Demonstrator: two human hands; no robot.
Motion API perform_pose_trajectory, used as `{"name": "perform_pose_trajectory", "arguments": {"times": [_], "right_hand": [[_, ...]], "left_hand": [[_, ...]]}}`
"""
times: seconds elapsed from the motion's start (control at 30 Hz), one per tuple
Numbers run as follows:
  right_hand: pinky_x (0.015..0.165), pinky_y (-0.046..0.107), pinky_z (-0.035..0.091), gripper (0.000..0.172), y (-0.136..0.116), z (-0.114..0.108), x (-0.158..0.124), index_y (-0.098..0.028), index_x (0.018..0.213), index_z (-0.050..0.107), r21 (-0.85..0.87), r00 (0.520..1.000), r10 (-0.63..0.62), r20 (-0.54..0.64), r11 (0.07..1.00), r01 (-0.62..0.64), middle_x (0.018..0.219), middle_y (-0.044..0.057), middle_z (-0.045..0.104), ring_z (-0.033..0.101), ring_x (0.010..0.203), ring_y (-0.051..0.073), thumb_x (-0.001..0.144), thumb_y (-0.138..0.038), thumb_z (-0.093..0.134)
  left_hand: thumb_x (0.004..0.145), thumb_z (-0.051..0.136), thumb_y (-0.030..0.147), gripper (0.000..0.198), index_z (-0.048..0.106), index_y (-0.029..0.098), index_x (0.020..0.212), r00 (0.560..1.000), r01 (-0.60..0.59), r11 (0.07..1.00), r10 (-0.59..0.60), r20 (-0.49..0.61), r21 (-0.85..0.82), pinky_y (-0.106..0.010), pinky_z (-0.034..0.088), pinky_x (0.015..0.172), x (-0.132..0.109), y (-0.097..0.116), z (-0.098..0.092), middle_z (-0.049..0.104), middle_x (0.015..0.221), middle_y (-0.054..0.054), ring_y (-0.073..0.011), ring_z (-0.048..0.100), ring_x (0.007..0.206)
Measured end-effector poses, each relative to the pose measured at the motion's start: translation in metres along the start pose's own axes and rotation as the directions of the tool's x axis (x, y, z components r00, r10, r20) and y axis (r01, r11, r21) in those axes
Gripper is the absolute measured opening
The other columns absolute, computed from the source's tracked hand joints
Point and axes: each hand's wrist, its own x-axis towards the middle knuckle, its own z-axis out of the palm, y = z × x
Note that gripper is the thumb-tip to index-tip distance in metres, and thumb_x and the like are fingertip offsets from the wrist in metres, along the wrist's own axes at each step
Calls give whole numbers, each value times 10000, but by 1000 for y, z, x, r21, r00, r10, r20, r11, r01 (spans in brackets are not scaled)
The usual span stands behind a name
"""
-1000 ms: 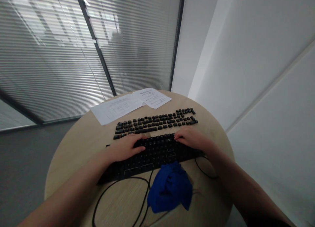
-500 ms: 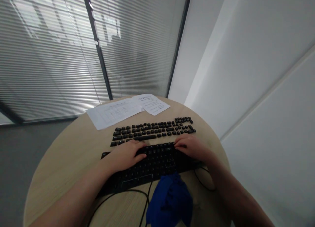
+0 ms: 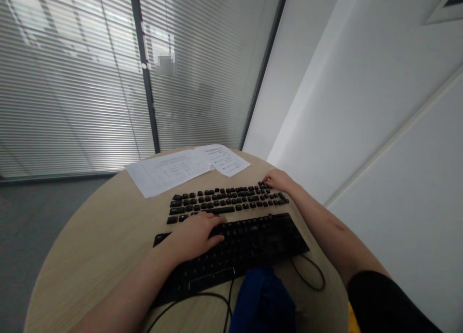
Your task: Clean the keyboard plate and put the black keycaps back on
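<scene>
A black keyboard base [image 3: 249, 246] with empty key sockets lies on the round wooden table [image 3: 104, 236]. Behind it, loose black keycaps [image 3: 224, 203] are laid out in rows. My left hand [image 3: 197, 234] rests on the base's upper left part, fingers curled down onto it. My right hand [image 3: 278, 181] reaches to the far right end of the keycap rows, fingertips pinched on the keycaps there; what they grip is too small to see.
Two printed paper sheets [image 3: 181, 166] lie at the table's far side. A blue cloth [image 3: 264, 304] sits at the near edge over the black cable [image 3: 307, 275]. Glass wall with blinds behind, white wall to the right.
My right hand left the keyboard base and moved forward to the right end of the keycap rows. My left hand stayed on the base. The view tilted up slightly.
</scene>
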Motion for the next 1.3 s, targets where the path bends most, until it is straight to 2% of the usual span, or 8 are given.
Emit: {"name": "perform_pose_trajectory", "arguments": {"times": [0.17,0.47,0.67,0.87,1.0,1.1,1.2,1.3], "right_hand": [[1005,301,478,202,3,9,27,-224,1046,820,-9,998,-9,60,1000,9,1116,82,777,680,1093,228,903,-238,678],[938,264,499,255,8,19,42,-226,1110,798,37,990,-7,140,999,2,1125,50,779,699,1062,203,875,-223,701],[897,250,502,260,5,25,47,-207,1086,797,50,992,3,123,999,-9,1073,53,785,708,989,186,877,-149,654],[877,241,493,201,0,32,51,-187,1034,796,56,998,19,64,998,-22,1062,64,781,697,981,182,894,-167,653],[886,249,488,198,-2,35,47,-171,1032,796,69,999,24,46,997,-27,1052,81,783,697,975,186,895,-162,653],[870,244,491,193,-5,30,45,-177,1018,803,94,999,16,44,995,-20,1022,70,787,699,946,184,871,-168,678],[872,243,493,192,-9,16,42,-188,1003,803,123,1000,22,12,992,-23,994,55,788,698,922,176,870,-157,668],[913,269,493,225,-14,-3,22,-192,1072,785,148,997,42,-65,988,-32,1022,57,779,693,938,177,907,-183,632]], "left_hand": [[921,607,380,351,687,225,1225,1000,-6,1000,6,-12,8,-462,529,963,0,-1,1,721,1150,-103,-311,666,1087],[902,633,378,323,703,220,1174,1000,24,1000,-24,-2,18,-457,540,936,-1,3,0,726,1124,-114,-317,672,1069],[895,630,373,314,709,220,1157,1000,25,1000,-24,-14,9,-464,542,913,0,3,0,729,1111,-118,-323,678,1049],[908,613,423,321,711,244,1154,998,-9,1000,8,-59,-11,-431,535,918,0,-2,4,733,1086,-103,-296,681,1027],[904,626,407,328,713,232,1168,999,-7,1000,7,-36,-6,-446,529,936,0,0,3,729,1095,-110,-309,675,1049],[905,630,397,344,711,210,1182,1000,-1,1000,2,-4,22,-460,531,942,0,3,1,726,1113,-121,-320,670,1062],[914,627,388,370,696,210,1231,1000,-11,1000,11,11,29,-463,531,954,0,4,-1,723,1144,-119,-320,668,1075],[927,621,385,427,654,220,1320,999,-32,999,32,-10,22,-455,525,984,1,4,-1,705,1217,-114,-313,661,1110]]}}
